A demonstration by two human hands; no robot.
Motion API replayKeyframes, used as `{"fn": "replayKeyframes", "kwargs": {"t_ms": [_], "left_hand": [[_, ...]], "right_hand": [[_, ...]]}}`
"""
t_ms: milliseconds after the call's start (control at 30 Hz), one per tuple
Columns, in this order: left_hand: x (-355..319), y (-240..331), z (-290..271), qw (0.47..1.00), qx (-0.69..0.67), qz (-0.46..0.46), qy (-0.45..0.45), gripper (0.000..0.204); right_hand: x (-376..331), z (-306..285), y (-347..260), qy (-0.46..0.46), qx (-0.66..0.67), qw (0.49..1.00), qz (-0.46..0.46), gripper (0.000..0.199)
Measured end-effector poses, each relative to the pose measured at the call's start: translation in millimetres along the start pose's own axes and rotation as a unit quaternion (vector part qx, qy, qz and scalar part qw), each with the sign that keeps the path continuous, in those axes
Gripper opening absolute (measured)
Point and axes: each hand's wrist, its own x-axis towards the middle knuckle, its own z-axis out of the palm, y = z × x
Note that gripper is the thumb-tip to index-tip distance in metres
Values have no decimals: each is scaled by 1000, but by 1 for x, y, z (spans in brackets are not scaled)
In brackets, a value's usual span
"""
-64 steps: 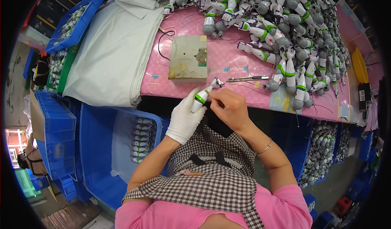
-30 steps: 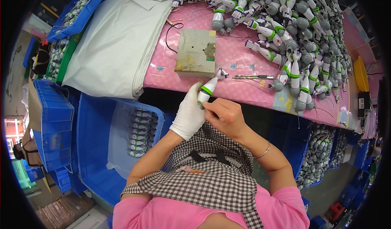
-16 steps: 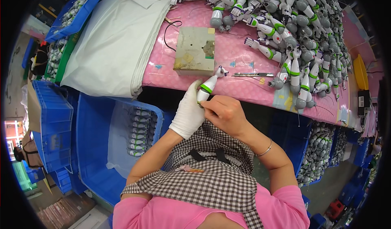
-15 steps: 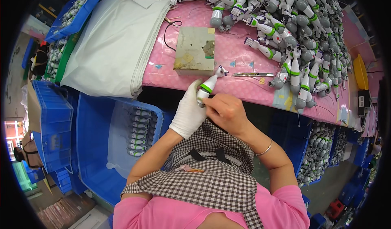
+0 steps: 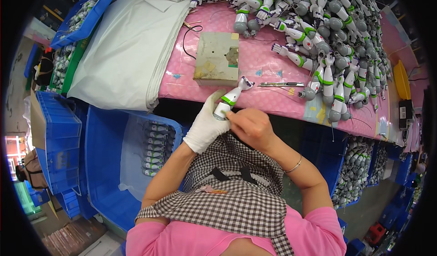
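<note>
My left hand [image 5: 204, 127], in a white glove, is closed around a toy arm [image 5: 231, 97] just off the table's front edge. The toy arm is white with a green band and a small hand with dark purple parts pointing away from me, up to the right. My bare right hand [image 5: 251, 128] is closed, its thumb and forefinger pinched against the toy arm's near end. Whatever those fingertips hold is hidden. Beyond the toy arm sits a worn grey metal box [image 5: 216, 58] with a cable. Metal tweezers [image 5: 281, 85] lie to its right.
A large pile of toy arms [image 5: 327, 37] with grey ball ends covers the right of the pink table [image 5: 268, 102]. White sheeting [image 5: 123, 46] drapes over the left. Below left, a blue bin [image 5: 104, 156] holds toy arms in a row. Other crates stand around.
The toy arm and both hands have shifted slightly; the left hand has moved a little down and left, and the toy arm leans further to the right. The hold on it continues.
</note>
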Motion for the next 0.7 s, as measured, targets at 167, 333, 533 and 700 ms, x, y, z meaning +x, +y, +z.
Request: {"fn": "replayKeyframes", "kwargs": {"t_ms": [167,333,533,700], "left_hand": [[-6,15,2,999,-27,-36,-28,72],[-16,19,-1,997,-33,-68,-22,53],[-25,37,-7,996,-67,-54,22,43],[-26,65,-26,998,42,-16,44,43]], "right_hand": [[11,-15,11,67,-25,997,7,24],[43,-56,51,157,-63,975,143,14],[48,-68,97,-42,-269,957,103,9],[53,-78,35,-34,126,939,318,23]]}}
